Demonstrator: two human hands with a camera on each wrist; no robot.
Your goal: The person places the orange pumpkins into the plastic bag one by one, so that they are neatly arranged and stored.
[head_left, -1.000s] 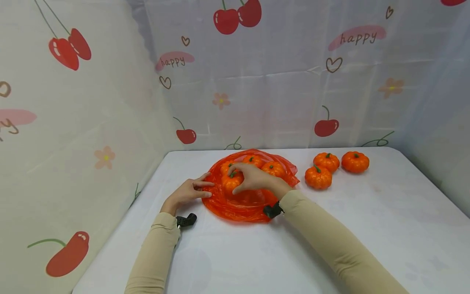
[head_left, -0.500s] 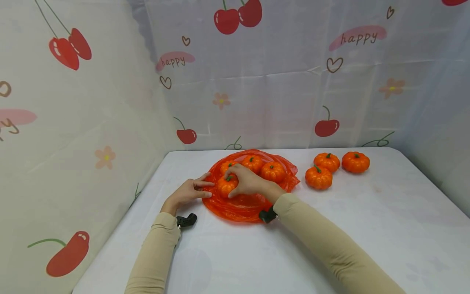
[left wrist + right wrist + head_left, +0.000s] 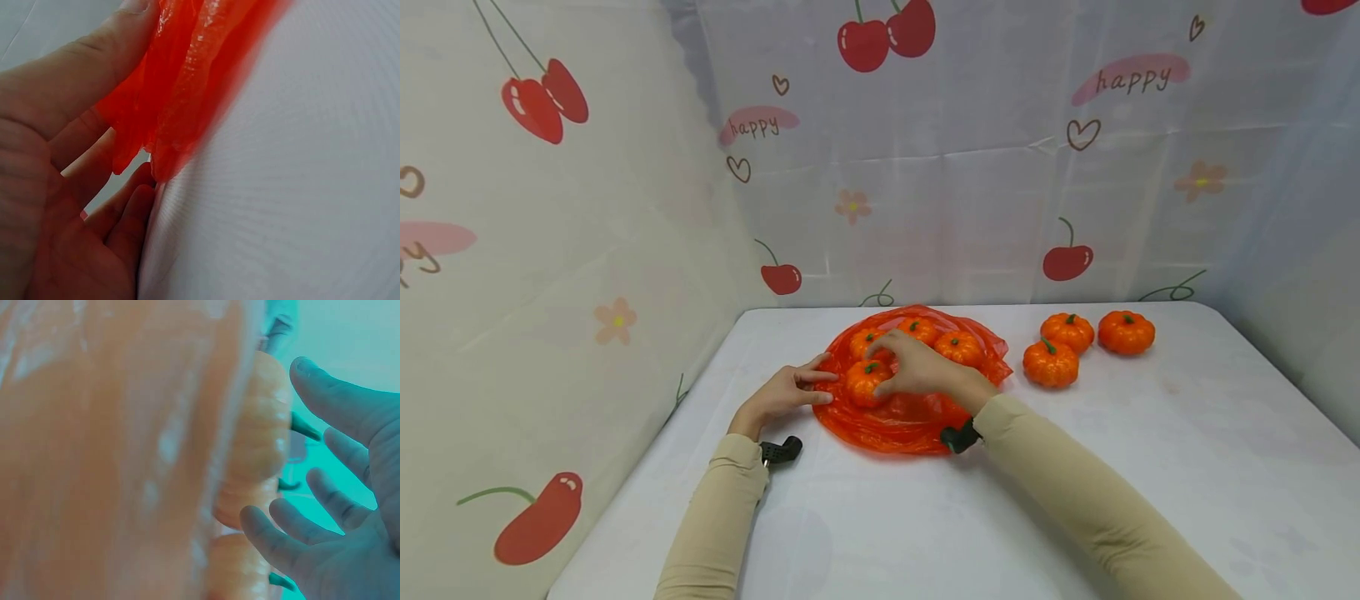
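A red translucent plastic bag (image 3: 887,437) lies spread on the table, with several small orange pumpkins inside its rim. At its left edge my left hand (image 3: 782,392) holds the rim; the left wrist view shows the red plastic (image 3: 178,81) between thumb and fingers. My right hand (image 3: 921,367) reaches over the bag beside the front pumpkin (image 3: 861,385), partly covering the pumpkins behind. In the right wrist view its fingers (image 3: 272,537) are spread, with a gap between them and the nearest pumpkin (image 3: 259,419). The blurred bag fills that view's left side.
To the right of the bag three more pumpkins sit close together on the white table (image 3: 1187,467): a front one (image 3: 1049,365), one behind it (image 3: 1069,333) and one farther right (image 3: 1126,333). A printed curtain (image 3: 985,200) hangs behind the table.
Over the first half second my right hand carried the front pumpkin slightly left in the bag. Since then it has let go and drawn back a little to the right. My left hand stays put.
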